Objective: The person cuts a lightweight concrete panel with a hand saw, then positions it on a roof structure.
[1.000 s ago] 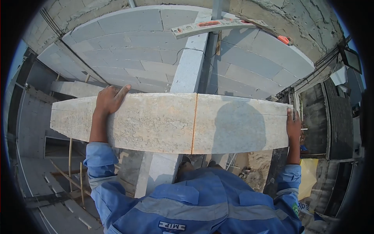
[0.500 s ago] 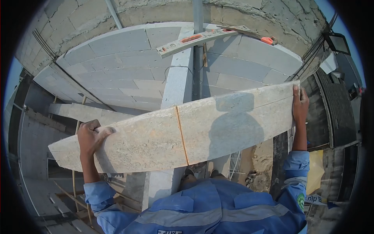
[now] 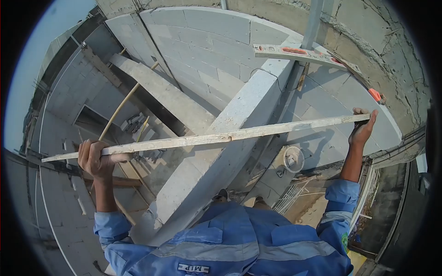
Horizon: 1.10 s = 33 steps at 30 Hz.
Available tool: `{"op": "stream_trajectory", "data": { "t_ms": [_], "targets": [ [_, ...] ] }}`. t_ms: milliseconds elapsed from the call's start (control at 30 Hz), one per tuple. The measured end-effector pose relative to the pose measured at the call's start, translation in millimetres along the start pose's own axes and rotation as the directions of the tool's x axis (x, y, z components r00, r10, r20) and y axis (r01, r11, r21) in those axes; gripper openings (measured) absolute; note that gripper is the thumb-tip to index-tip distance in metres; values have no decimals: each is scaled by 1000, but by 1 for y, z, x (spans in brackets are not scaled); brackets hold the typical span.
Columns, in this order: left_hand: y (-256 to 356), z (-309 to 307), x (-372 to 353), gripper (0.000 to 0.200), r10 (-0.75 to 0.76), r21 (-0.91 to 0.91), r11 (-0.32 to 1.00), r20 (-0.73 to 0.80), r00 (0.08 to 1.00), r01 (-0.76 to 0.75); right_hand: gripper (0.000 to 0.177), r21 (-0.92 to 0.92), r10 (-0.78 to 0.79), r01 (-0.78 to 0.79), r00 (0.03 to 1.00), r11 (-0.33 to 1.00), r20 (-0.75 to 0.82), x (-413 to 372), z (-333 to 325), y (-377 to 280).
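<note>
A long, pale, rough-faced board [image 3: 207, 138] spans the view in front of me, seen almost edge-on and tilted up toward the right. Near its left end my left hand [image 3: 97, 158] is closed around the edge, with a bit of board sticking out past the fingers. At the other end my right hand [image 3: 362, 129] grips the board's tip. Held clear in the air, the board crosses above the top of a light block wall [image 3: 193, 179] that runs away from me.
On the far wall's corner lies a spirit level [image 3: 299, 54], beside an orange-handled tool [image 3: 375, 95]. A metal post [image 3: 313, 23] rises there. Below right stands a white bucket [image 3: 293, 158]. At left are a wide plank [image 3: 161, 92], a bamboo pole [image 3: 120, 103] and a drop to a lower floor.
The board has turned from showing its broad face, with an orange line across it, to nearly edge-on. My view has swung left. Both hands keep their hold.
</note>
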<state>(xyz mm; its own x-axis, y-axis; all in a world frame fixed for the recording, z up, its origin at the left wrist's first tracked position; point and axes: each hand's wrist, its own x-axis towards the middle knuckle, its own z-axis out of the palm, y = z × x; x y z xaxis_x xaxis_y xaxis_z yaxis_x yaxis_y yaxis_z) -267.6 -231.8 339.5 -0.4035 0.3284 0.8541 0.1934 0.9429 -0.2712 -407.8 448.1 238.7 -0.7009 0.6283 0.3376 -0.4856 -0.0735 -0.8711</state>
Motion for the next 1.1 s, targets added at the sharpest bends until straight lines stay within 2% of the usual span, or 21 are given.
{"op": "stream_trajectory", "data": {
  "t_ms": [33, 200, 300, 333, 400, 467, 533, 633, 667, 733, 767, 833, 867, 933, 967, 1100],
  "targets": [
    [12, -14, -2, 70, -22, 45, 999, 19, 1000, 21, 53, -19, 37, -37, 999, 999, -36, 2, 4, 8],
    [60, -61, -29, 67, -179, 154, 976, 157, 971, 155, 47, 48, 62, -72, 981, 996, 184, 42, 12, 38],
    [84, -78, -49, 66, -233, 177, 963, 165, 958, 203, 47, 98, 76, -105, 962, 990, 263, 54, 36, 36],
    [91, -83, -52, 66, -247, 198, 956, 158, 956, 215, 47, 130, 104, -144, 956, 981, 274, 56, 43, 33],
    [101, -89, -53, 65, -172, 243, 957, 40, 984, 158, 47, 162, 123, -171, 954, 972, 274, 58, 51, 36],
    [111, -111, -50, 63, -213, 279, 940, 27, 977, 197, 47, 187, 140, -194, 953, 963, 267, 64, 61, 37],
    [117, -137, -43, 61, -197, 327, 923, -57, 979, 205, 48, 281, 174, -292, 909, 914, 380, 63, 67, 41],
    [130, -179, -44, 62, -182, 396, 896, -91, 979, 203, 50, 321, 134, -274, 908, 907, 397, 40, 110, 14],
    [134, -193, -50, 62, -233, 427, 868, -99, 968, 252, 51, 267, 142, -297, 867, 917, 477, 40, 121, 18],
    [138, -210, -54, 64, -276, 470, 831, -117, 954, 298, 47, 159, 252, -375, 826, 913, 504, 38, 155, 22],
    [140, -216, -55, 63, -297, 487, 818, -97, 950, 306, 47, 166, 249, -380, 821, 910, 514, 35, 172, 27],
    [142, -224, -61, 63, -351, 482, 808, -72, 934, 340, 54, 27, 265, -314, 841, 949, 472, 24, 204, 36],
    [141, -226, -67, 63, -355, 497, 797, -74, 932, 343, 54, 31, 266, -321, 832, 947, 487, 20, 214, 36],
    [137, -231, -78, 62, -387, 510, 795, 8, 922, 329, 60, 12, 413, -500, 728, 866, 548, 9, 234, 37],
    [135, -231, -79, 63, -385, 516, 792, 6, 923, 327, 57, 83, 305, -417, 773, 905, 556, 9, 247, 45],
    [123, -235, -90, 63, -447, 513, 767, -3, 895, 385, 63, 11, 278, -364, 729, 931, 625, -1, 277, 48]
  ]
}}
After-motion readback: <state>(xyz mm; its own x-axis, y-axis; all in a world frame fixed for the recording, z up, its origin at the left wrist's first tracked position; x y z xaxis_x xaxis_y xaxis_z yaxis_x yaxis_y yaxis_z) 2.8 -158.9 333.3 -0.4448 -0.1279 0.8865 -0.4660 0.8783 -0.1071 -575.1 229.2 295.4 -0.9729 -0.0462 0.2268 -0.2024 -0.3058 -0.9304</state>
